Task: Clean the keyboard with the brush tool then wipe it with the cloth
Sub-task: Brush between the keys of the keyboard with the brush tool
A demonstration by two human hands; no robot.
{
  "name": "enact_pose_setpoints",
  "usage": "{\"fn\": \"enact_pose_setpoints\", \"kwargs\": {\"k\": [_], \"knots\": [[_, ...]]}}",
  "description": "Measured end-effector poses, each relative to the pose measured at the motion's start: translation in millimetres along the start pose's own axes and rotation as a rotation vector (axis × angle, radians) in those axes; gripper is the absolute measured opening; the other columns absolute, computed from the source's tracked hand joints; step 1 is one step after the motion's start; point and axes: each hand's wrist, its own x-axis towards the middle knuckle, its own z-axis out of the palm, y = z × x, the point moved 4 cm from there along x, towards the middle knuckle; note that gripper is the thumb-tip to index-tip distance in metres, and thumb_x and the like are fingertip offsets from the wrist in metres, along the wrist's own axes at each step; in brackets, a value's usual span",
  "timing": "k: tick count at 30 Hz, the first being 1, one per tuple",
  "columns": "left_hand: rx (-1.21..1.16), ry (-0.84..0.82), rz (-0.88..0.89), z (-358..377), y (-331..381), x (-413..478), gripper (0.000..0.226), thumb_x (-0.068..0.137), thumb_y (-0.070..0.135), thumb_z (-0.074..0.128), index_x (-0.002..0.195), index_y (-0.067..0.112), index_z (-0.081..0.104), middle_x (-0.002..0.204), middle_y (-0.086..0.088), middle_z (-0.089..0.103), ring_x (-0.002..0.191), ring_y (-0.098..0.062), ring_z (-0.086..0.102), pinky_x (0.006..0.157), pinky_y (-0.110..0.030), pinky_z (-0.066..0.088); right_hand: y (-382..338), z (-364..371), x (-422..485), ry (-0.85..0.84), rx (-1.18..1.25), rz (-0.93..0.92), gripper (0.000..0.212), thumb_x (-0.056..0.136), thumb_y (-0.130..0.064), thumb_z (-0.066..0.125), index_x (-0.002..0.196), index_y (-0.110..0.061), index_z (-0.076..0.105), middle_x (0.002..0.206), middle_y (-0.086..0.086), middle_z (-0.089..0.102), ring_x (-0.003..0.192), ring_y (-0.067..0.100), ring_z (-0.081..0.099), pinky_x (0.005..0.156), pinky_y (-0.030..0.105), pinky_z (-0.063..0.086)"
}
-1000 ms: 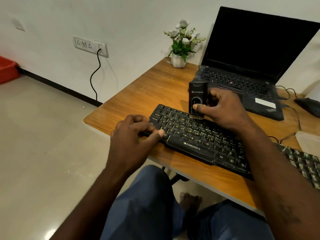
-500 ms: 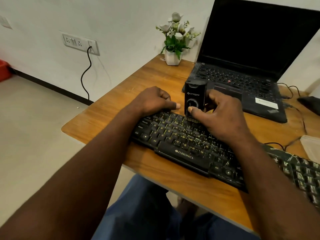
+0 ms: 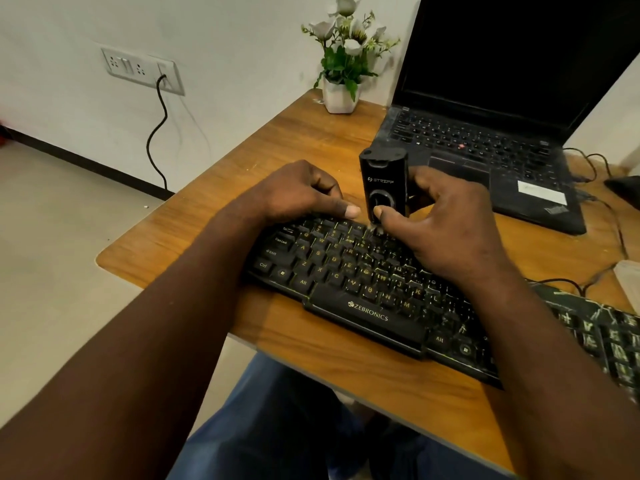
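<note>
Right thumb and fingers [image 3: 381, 213] pinched the lower body of the brush tool [image 3: 382, 183], thumb on its near face and the other fingertips behind it. The narrow clasp low on the casing presumably gave close control of the bristle end. The tool stood nearly upright, bristles down on the far key row of the keyboard [image 3: 332, 268], left of centre, so that the tips could reach between the keycaps. The right hand [image 3: 446, 230] arched over the middle keys, and whether its heel touched them could not be told. Left-hand fingers [image 3: 351, 212] were curled, the thumb laid along the far key row just beside the tool. The left hand [image 3: 298, 192] appeared to clasp the keyboard's far left rim, most likely to keep the board from sliding under the strokes. The keyboard lay slantwise along the near edge of the desk [image 3: 311, 140], within easy reach of both forearms. The brushing stage was judged to be in progress, with wiping not yet begun. No cloth could be identified, and a pale object [image 3: 628, 282] cut off at the right edge was too unclear to name. Farther back stood an open laptop [image 3: 485, 143], screen dark, and a white pot of flowers [image 3: 341, 95] at the far left corner. A wall socket [image 3: 142, 69] with a black cable [image 3: 157, 133] lay to the left.
</note>
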Motion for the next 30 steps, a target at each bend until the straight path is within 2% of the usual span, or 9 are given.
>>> {"fn": "enact_pose_setpoints", "kwargs": {"k": [2,5,10,16,20,25,27,29,30], "knots": [[0.003,-0.002,0.001,0,1,-1,0.040,0.081,0.043,0.082,0.087,0.004,0.076,0.085,-0.011,0.076,0.082,-0.028,0.072,0.084,-0.038,0.055,1,-1,0,0.025,-0.010,0.000,0.050,0.086,-0.036,0.081,0.133,-0.024,0.067,0.107,-0.022,0.067,0.088,-0.003,0.067,0.074,0.016,0.054],[-0.010,-0.013,-0.005,0,1,-2,0.039,0.082,0.041,0.081,0.088,0.003,0.077,0.085,-0.012,0.076,0.079,-0.027,0.072,0.082,-0.037,0.056,1,0,-4,-0.040,0.077,0.015,0.047,0.085,-0.038,0.079,0.129,-0.026,0.068,0.099,-0.021,0.071,0.081,0.001,0.070,0.067,0.019,0.059],[0.006,-0.011,-0.012,-2,2,-4,0.041,0.082,0.044,0.081,0.086,0.003,0.075,0.084,-0.013,0.075,0.072,-0.015,0.068,0.078,-0.034,0.053,5,-1,3,0.022,-0.067,0.016,0.050,0.087,-0.034,0.081,0.134,-0.025,0.067,0.115,-0.011,0.073,0.095,0.005,0.068,0.084,0.033,0.061],[-0.020,-0.009,-0.004,-3,0,-3,0.033,0.083,0.039,0.081,0.085,0.006,0.077,0.082,-0.011,0.075,0.070,-0.017,0.067,0.074,-0.032,0.053,-3,-1,-4,-0.028,0.062,-0.074,0.049,0.085,-0.035,0.082,0.131,-0.024,0.067,0.109,-0.019,0.071,0.095,0.003,0.071,0.081,0.038,0.063],[-0.012,-0.006,0.004,-2,-1,-3,0.020,0.084,0.027,0.078,0.075,0.011,0.075,0.077,-0.013,0.072,0.066,-0.016,0.059,0.068,-0.028,0.047,-8,3,-5,-0.088,0.092,-0.092,0.047,0.085,-0.037,0.082,0.129,-0.024,0.069,0.101,-0.019,0.073,0.087,0.002,0.071,0.073,0.020,0.059],[-0.001,0.034,-0.006,-2,-3,-1,0.026,0.086,0.020,0.073,0.062,0.020,0.066,0.058,0.007,0.059,0.053,-0.005,0.049,0.058,-0.021,0.041,-9,6,-5,-0.109,0.112,-0.097,0.046,0.084,-0.041,0.080,0.125,-0.023,0.070,0.102,-0.015,0.073,0.091,-0.001,0.069,0.075,0.018,0.057],[0.012,0.075,-0.012,-3,-4,0,0.024,0.088,0.018,0.072,0.064,0.018,0.069,0.059,0.006,0.063,0.052,-0.005,0.050,0.053,-0.022,0.043,-12,8,-5,-0.111,0.122,-0.107,0.048,0.082,-0.044,0.080,0.124,-0.021,0.070,0.102,-0.015,0.073,0.089,-0.004,0.069,0.072,0.012,0.053],[0.045,0.103,-0.016,-4,-4,0,0.015,0.089,0.014,0.069,0.076,0.007,0.074,0.068,-0.005,0.071,0.056,-0.007,0.055,0.055,-0.027,0.049,-17,12,-5,-0.119,0.136,-0.130,0.050,0.082,-0.043,0.080,0.125,-0.020,0.071,0.102,-0.015,0.073,0.088,-0.007,0.067,0.070,0.009,0.050],[0.064,0.115,-0.021,-4,-4,0,0.016,0.089,0.011,0.067,0.078,0.002,0.073,0.067,-0.005,0.070,0.054,-0.005,0.054,0.054,-0.025,0.047,-20,15,-5,-0.123,0.141,-0.142,0.050,0.082,-0.042,0.080,0.125,-0.019,0.071,0.102,-0.016,0.073,0.087,-0.008,0.067,0.071,0.008,0.049]]}}
